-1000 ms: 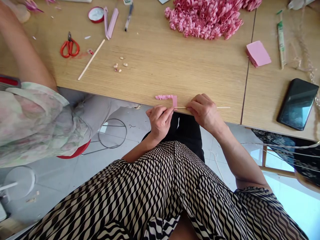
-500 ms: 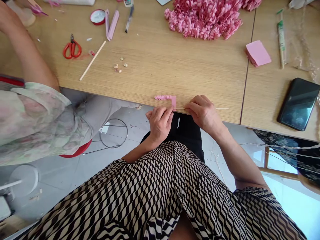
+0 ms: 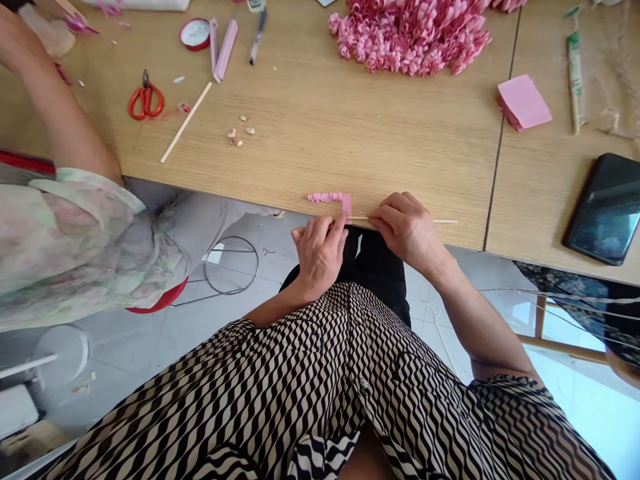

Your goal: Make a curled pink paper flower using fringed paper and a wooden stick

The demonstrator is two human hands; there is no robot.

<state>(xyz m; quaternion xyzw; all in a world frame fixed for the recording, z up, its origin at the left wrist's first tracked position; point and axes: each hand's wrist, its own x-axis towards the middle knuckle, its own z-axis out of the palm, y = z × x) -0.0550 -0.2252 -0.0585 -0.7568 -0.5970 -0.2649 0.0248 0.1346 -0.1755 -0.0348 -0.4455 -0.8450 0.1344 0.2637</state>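
My right hand (image 3: 407, 232) grips a thin wooden stick (image 3: 444, 221) just off the table's front edge, and the stick's tip runs left towards my left hand (image 3: 320, 253). My left hand pinches a narrow pink foam strip (image 3: 347, 205) where it meets the stick. The strip stands up from the stick, then bends left along the tabletop as a tight ruffled curl (image 3: 325, 197). My left fingers hide the wound part of the strip.
A large heap of pink foam curls (image 3: 410, 37) lies on the wooden table (image 3: 400, 147). Red scissors (image 3: 145, 100), a loose stick (image 3: 186, 123), a pink foam stack (image 3: 524, 102) and a phone (image 3: 606, 209) lie nearby. A co-worker's arm (image 3: 60, 107) reaches over the table at left.
My left thumb has moved up against the pink strip, and the curl now reaches slightly further left. The co-worker's arm has shifted, and the whole view has drifted slightly.
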